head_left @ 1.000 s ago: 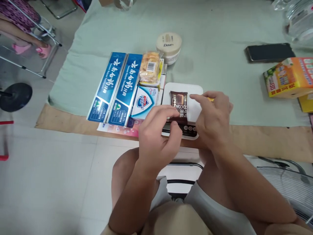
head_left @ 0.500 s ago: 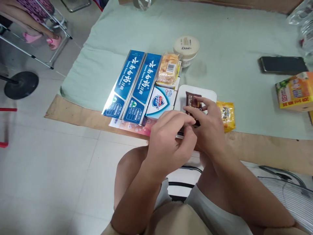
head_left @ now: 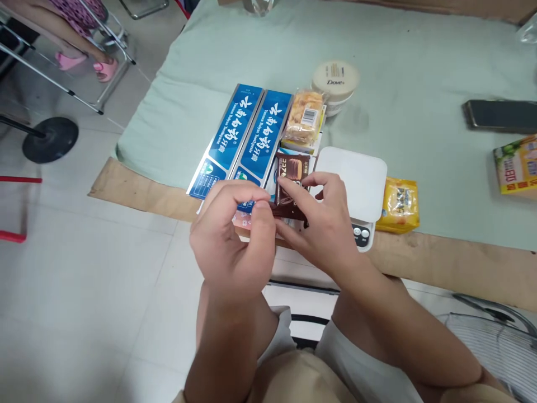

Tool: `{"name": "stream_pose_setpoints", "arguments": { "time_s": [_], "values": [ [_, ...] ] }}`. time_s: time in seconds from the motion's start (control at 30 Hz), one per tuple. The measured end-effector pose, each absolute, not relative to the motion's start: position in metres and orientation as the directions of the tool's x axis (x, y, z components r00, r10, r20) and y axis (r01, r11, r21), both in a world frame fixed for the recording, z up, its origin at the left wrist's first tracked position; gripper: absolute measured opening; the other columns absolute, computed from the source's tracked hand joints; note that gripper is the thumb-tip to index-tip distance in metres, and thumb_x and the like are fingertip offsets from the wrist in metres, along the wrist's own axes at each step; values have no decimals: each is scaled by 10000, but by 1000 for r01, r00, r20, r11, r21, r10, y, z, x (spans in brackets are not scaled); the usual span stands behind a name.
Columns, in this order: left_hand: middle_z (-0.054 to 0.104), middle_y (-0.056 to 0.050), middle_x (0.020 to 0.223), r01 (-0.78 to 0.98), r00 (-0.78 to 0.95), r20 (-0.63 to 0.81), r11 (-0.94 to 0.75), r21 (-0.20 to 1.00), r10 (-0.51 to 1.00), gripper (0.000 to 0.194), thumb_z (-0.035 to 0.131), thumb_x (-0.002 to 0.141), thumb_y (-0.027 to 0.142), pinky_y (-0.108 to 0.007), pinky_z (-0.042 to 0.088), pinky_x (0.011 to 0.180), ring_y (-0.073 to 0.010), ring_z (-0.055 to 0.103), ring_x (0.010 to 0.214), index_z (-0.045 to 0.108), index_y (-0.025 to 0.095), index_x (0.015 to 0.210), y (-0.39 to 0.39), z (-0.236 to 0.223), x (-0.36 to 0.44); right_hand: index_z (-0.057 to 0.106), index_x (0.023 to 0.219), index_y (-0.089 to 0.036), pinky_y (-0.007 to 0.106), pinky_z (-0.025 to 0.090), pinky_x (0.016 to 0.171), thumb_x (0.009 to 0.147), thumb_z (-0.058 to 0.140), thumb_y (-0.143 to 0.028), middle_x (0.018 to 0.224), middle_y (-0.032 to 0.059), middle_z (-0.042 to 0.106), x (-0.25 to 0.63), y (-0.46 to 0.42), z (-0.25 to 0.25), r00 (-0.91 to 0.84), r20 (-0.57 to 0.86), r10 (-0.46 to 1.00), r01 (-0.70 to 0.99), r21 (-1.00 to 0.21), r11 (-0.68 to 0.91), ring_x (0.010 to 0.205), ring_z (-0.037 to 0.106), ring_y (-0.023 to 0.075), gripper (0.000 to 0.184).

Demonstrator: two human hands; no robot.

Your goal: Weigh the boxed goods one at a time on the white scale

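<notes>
A brown cocoa snack packet (head_left: 291,178) is held above the table edge, left of the white kitchen scale (head_left: 356,182). My right hand (head_left: 325,224) grips its right side and near end with curled fingers. My left hand (head_left: 232,235) is closed, its fingertips pinching the packet's near left corner. Under the packet lie two blue toothpaste boxes (head_left: 241,137), side by side, and a white soap box, mostly hidden. A clear-wrapped pastry (head_left: 304,113) sits on a box behind the packet.
A round Dove jar (head_left: 336,84) stands behind the pastry. A yellow snack packet (head_left: 398,204) lies right of the scale, a black phone (head_left: 501,115) and an orange box (head_left: 517,164) farther right. Another person's feet in pink sandals (head_left: 104,66) are at top left, a fan grille (head_left: 499,341) at bottom right.
Both hands lifted the cocoa packet off the scale and carried it left, over the soap box. The scale's plate now stands bare. The view shifted, so the table items sit further right.
</notes>
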State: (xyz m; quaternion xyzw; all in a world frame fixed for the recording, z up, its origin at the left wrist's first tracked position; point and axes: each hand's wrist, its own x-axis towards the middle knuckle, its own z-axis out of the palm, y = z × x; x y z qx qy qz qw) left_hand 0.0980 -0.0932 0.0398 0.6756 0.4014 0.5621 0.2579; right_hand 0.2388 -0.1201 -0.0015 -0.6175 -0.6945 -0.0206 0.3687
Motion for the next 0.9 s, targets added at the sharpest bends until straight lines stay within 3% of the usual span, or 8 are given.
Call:
{"name": "stream_pose_setpoints", "arguments": {
  "time_s": [0.17, 0.33, 0.5, 0.63, 0.77, 0.9],
  "values": [
    [699, 9, 881, 281, 34, 533, -520, 807, 845, 231, 578, 927, 71, -344, 572, 776, -154, 662, 841, 700, 264, 896, -93, 40, 98, 684, 1281, -232, 434, 587, 898, 927, 619, -212, 1256, 144, 568, 244, -127, -4, 37, 512, 858, 842, -479, 249, 1171, 614, 267, 361],
    [701, 4, 879, 287, 28, 550, -534, 795, 835, 234, 571, 912, 58, -335, 572, 752, -149, 665, 832, 704, 250, 893, -93, 38, 97, 709, 1174, -258, 396, 569, 846, 922, 681, -240, 1039, 80, 606, 239, -117, -9, 158, 529, 834, 830, -529, 178, 1005, 624, 231, 254],
    [698, 6, 871, 258, 45, 551, -543, 799, 833, 230, 579, 913, 43, -328, 564, 765, -145, 663, 839, 699, 238, 892, -94, 38, 100, 664, 1196, -242, 416, 534, 924, 960, 679, -341, 1116, 84, 732, 247, -124, -3, 81, 559, 825, 852, -469, 234, 1076, 694, 251, 256],
    [680, -1, 868, 227, 97, 532, -539, 811, 841, 200, 569, 939, 62, -334, 572, 774, -156, 659, 834, 663, 233, 892, -100, 40, 120, 628, 1156, -246, 393, 553, 923, 961, 640, -265, 1087, 67, 753, 281, -145, 6, 60, 649, 758, 846, -436, 307, 1075, 723, 233, 196],
    [704, -16, 899, 198, 354, 476, -562, 803, 805, 147, 562, 931, 79, -311, 590, 814, -154, 683, 871, 624, 211, 915, -114, 38, 156, 630, 1119, -250, 448, 557, 891, 935, 612, -301, 1060, 89, 720, 335, -169, 0, 243, 638, 731, 924, -382, 27, 1037, 699, 267, 192],
    [767, -76, 1104, 226, 602, 287, -504, 833, 745, 158, 563, 941, 134, -348, 610, 950, -203, 727, 1056, 650, 178, 1065, -130, 28, 197, 601, 1306, -226, 491, 570, 856, 867, 682, -421, 1241, 158, 644, 382, -185, -27, 498, 395, 772, 834, -463, -302, 1079, 673, 308, 487]
  ]
}}
